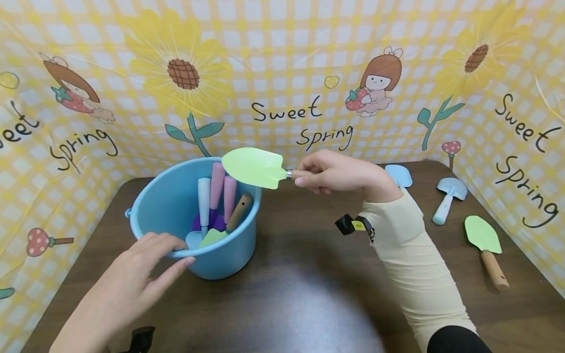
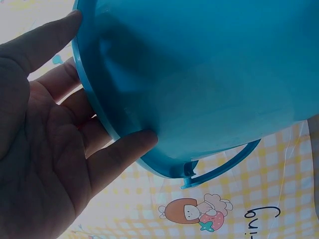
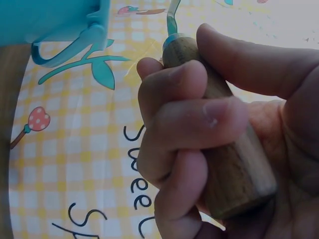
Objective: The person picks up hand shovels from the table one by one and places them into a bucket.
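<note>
My right hand (image 1: 331, 171) grips the wooden handle (image 3: 234, 164) of a hand trowel. The trowel's light green blade (image 1: 253, 167) points left and overlaps the far right rim of a blue bucket (image 1: 240, 257) in the head view. On the bucket's near left rim, my left hand (image 1: 132, 274) holds on, with the thumb and fingers on either side of the edge (image 2: 92, 94). Inside the bucket lean two pink-handled tools (image 1: 216, 186) with purple ends, a light blue tool (image 1: 203, 201) and another green trowel (image 1: 238, 213) with a wooden handle.
At the table's right side lie a light blue shovel (image 1: 450, 193), another green trowel (image 1: 483, 235) and a light blue tool (image 1: 399, 174) partly behind my right arm. A yellow checked cloth (image 1: 282, 63) walls in the dark wooden table (image 1: 309, 294).
</note>
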A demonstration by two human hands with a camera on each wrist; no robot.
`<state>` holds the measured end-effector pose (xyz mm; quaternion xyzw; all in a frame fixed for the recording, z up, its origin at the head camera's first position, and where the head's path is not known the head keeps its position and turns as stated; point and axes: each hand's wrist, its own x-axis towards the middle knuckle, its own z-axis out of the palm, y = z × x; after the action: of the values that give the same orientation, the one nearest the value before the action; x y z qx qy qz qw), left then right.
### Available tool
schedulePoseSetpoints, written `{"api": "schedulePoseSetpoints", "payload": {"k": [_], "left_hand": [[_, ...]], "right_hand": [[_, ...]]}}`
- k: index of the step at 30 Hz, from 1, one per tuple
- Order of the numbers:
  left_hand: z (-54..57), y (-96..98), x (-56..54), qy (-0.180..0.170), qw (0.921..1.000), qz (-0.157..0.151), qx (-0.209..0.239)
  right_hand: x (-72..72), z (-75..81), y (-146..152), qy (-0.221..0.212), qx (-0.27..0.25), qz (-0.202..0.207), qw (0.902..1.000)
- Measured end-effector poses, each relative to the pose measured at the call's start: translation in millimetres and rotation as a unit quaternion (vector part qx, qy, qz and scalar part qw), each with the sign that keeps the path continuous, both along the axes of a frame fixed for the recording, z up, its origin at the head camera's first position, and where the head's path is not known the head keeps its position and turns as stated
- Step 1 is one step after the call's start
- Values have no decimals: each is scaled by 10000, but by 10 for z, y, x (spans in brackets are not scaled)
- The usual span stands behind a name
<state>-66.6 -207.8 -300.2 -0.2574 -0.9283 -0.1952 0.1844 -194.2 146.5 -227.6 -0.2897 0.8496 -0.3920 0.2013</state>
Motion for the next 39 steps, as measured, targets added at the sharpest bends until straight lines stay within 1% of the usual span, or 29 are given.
{"api": "schedulePoseSetpoints", "payload": {"k": [6,10,12,17,19,23,29,35,39], "left_hand": [[-5,-3,0,47,10000,-10,48],[-5,-2,2,13,10000,21,19],[-4,-2,4,13,10000,17,16],[5,0,-4,69,10000,-34,39],[6,-2,-4,50,10000,-11,37],[2,-8,5,5,10000,40,54],[6,-4,4,16,10000,-5,79],[10,4,9,-49,10000,35,35],[4,7,4,15,10000,6,54]], "right_hand": [[-67,119,-103,-55,12,286,9996],[-126,193,-177,-8,93,506,9987],[-149,227,-220,23,152,548,9984],[-195,322,-362,226,519,552,9969],[-216,359,-435,282,731,597,9951],[-249,415,-578,246,971,724,9923],[-306,480,-760,195,1359,914,9863],[-365,514,-924,176,1694,1219,9778],[-390,522,-1031,236,1980,1323,9709]]}}
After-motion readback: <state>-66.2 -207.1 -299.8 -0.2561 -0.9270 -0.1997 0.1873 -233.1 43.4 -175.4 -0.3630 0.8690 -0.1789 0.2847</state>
